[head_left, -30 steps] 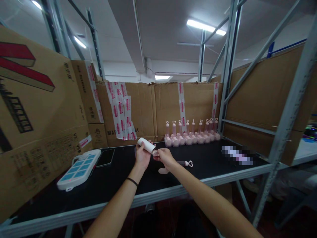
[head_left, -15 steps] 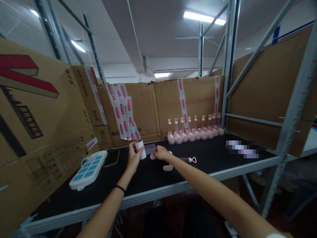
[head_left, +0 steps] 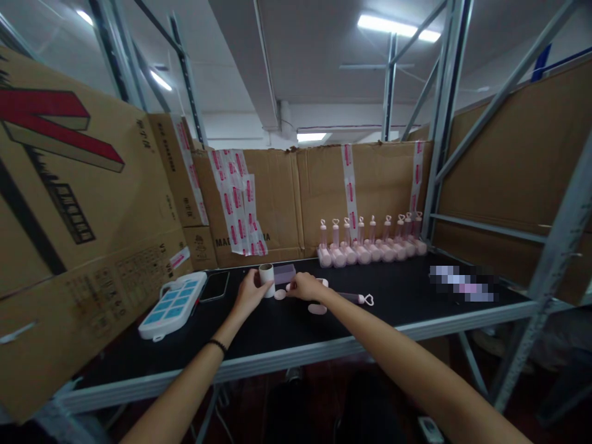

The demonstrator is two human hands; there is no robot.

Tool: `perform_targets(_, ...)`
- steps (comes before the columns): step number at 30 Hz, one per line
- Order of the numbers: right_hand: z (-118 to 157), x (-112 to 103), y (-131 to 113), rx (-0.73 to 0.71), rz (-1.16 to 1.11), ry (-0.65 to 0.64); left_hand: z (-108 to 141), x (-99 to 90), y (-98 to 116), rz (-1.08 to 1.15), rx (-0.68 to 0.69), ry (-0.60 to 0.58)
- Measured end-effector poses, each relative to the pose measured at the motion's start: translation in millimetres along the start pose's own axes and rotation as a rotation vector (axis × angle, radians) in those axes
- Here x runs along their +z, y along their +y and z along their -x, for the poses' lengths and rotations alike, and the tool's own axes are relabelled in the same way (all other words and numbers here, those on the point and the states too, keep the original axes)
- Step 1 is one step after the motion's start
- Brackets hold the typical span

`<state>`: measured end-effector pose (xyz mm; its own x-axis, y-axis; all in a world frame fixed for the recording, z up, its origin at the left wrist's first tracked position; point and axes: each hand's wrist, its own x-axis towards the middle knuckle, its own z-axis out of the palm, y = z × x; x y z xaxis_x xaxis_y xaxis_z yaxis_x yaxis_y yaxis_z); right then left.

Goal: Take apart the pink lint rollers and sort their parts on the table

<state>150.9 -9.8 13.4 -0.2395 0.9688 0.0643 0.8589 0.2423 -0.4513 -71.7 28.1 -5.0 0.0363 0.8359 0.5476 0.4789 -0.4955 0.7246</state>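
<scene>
At far left, a cardboard wall (head_left: 115, 197) with bold red lettering, rising at a slant beside the black desk (head_left: 277, 330). Next to it on the desk, a white casing (head_left: 173, 308) with blue panels, lying flat at an angle; just right of that, a dark phone (head_left: 215, 287). Behind, a cardboard back panel (head_left: 277, 191), heavily patched with printed tape (head_left: 235, 197) toward its left side.

Then the left hand (head_left: 251, 291), with a dark bracelet (head_left: 217, 346) on the wrist; grip clamped around a white tube (head_left: 266, 281), thumb in front, tube upright with open end up and lower end at or near the desk. Just behind and right of the tube, a purple translucent box (head_left: 285, 274). In front of the box, between both hands, a pale pink disc (head_left: 280, 295) flat on the desk.

Beside the disc, the right hand (head_left: 304, 287), fingers bunched low over the desk; cannot tell about any piece pinched in that grip. Below it, a pink oval (head_left: 317, 309); farther right, a dark slim tube (head_left: 354, 298) lying down, heart-shaped loop outward.

Along the back panel, a row of pink bottles (head_left: 370, 253), slim loop-topped tubes upright behind. Rightmost on the desk, a pixelated patch (head_left: 462, 285), unreadable, near a metal upright (head_left: 446, 123).
</scene>
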Motion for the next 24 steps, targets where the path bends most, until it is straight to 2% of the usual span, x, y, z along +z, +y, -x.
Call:
perform_targets(4, 1.7, 3.3, -10.8, -0.014, 0.048, -0.026, -1.2, 3.8, -2.1, -0.069, -0.01, 0.009)
perform_targets(10, 3.2, 1.6, -21.1, 0.015, 0.072, 0.087, -1.9, 7.2, 2.3, -0.132, 0.009, 0.046)
perform_targets(13, 9.8, -11.9, -8.5, -0.02, 0.06, 0.153, 1.4, 1.6, 6.8, -0.152, 0.028, 0.095)
perform_targets(18, 38.9, -49.1, 40.8, -0.088, 0.013, 0.29, 15.7, -9.6, 28.2, -0.154, 0.072, 0.21)
perform_targets(20, 53.3, -58.0, 61.5, -0.106, -0.011, 0.312, 24.1, -5.1, 41.3, -0.132, 0.099, 0.166)
perform_targets(24, 76.5, -53.5, 89.1, -0.157, -0.068, 0.231, 40.1, 25.2, 62.2, -0.052, 0.135, -0.131)
